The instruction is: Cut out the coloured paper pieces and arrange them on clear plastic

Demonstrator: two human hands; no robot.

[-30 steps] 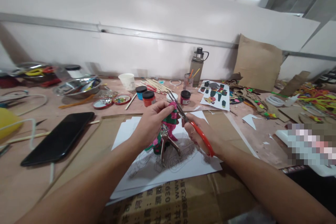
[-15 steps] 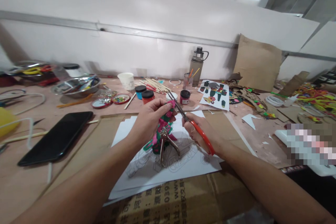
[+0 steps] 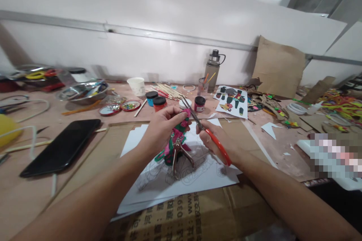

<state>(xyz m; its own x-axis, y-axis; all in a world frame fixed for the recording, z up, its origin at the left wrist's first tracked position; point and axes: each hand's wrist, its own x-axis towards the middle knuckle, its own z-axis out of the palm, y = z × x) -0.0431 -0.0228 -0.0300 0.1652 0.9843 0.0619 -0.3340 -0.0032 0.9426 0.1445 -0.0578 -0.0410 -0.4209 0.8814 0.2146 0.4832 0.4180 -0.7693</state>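
My left hand [image 3: 162, 124] pinches a pink and green painted piece [image 3: 184, 120] at its upper end. In my right hand [image 3: 215, 137] are scissors [image 3: 217, 145] with red handles, their blades slightly apart beside the pink end of the piece. Below my hands, a metal plier-like tool [image 3: 178, 156] rests over more pink and green pieces [image 3: 168, 154]. These lie on white sheets [image 3: 158, 192] with pencil drawings.
A black phone [image 3: 62, 147] lies at the left. Paint jars [image 3: 199, 104], a paper cup [image 3: 136, 86], wooden sticks [image 3: 169, 92] and a bottle [image 3: 213, 69] stand or lie behind. Cardboard [image 3: 278, 66] leans at the right; a painted sheet [image 3: 232, 101] is nearby.
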